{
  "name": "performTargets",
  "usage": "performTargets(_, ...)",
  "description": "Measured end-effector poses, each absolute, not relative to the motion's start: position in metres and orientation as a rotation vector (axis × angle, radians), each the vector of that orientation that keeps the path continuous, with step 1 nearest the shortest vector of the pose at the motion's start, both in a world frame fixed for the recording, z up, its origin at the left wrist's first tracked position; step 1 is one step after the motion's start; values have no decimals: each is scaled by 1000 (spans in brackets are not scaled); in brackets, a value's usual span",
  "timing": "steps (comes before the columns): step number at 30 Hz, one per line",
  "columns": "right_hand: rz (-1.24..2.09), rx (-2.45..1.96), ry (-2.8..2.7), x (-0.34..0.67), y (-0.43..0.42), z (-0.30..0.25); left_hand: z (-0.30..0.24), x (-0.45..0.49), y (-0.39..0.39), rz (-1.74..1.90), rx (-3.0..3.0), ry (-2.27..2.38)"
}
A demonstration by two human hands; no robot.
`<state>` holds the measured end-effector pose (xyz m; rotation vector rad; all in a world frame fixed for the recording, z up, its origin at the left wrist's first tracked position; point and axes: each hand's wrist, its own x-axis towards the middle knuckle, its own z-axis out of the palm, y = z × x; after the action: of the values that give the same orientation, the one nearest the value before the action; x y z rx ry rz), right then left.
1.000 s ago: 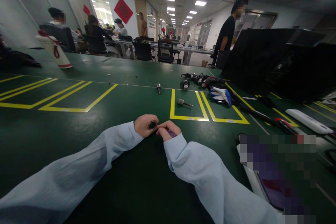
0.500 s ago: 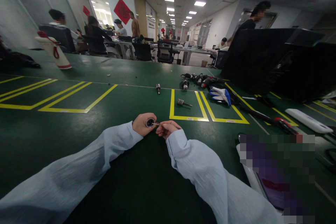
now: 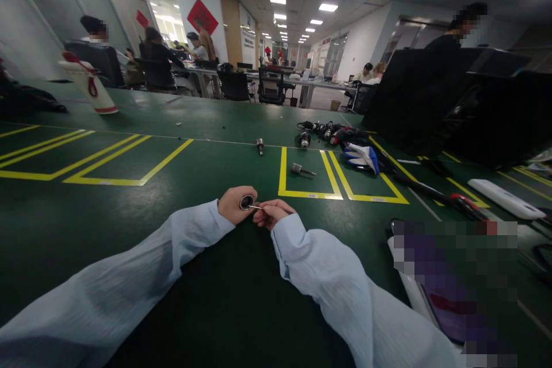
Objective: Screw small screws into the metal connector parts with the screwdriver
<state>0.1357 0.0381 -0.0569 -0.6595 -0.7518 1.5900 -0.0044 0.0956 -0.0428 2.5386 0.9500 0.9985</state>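
My left hand (image 3: 235, 204) is closed round a small dark round metal part (image 3: 246, 202) with a shiny ring face. My right hand (image 3: 271, 212) pinches a thin metal tool (image 3: 255, 206) whose tip points into that part. Both hands rest on the green table mat (image 3: 181, 236), sleeves in pale blue. Beyond them, inside a yellow-taped box, lies a small metal bit (image 3: 301, 169). Another small metal piece (image 3: 260, 145) lies farther back.
A pile of dark metal parts (image 3: 321, 129) and a blue-and-white glove (image 3: 363, 156) lie at the back right. A red-handled tool (image 3: 448, 198) and a white bar (image 3: 505, 198) lie right. Black cases (image 3: 452, 103) stand behind. A white cup (image 3: 90, 86) stands far left. People sit and stand behind.
My hands have lifted slightly and the thin tool is now drawn out so its shaft shows between them. A standing person in black has walked to the right behind the black cases.
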Motion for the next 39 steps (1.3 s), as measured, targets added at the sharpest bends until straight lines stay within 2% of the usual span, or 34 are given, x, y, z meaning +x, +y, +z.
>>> performTargets(7,1606,-561,-710,137,40,-61,-50,-5,102,1016,2509,1002)
performTargets(17,1367,-681,-794,135,36,-54,-46,-5,98,1073,2535,979)
performTargets(23,1352,-740,-745,148,35,-48,-45,-6,99,1078,2562,1100)
performTargets(28,1412,-892,-811,161,38,-43,-40,-8,98,1034,2571,1265)
performTargets(39,1295,-1302,-997,149,40,-39,-46,-11,102,872,2655,1228)
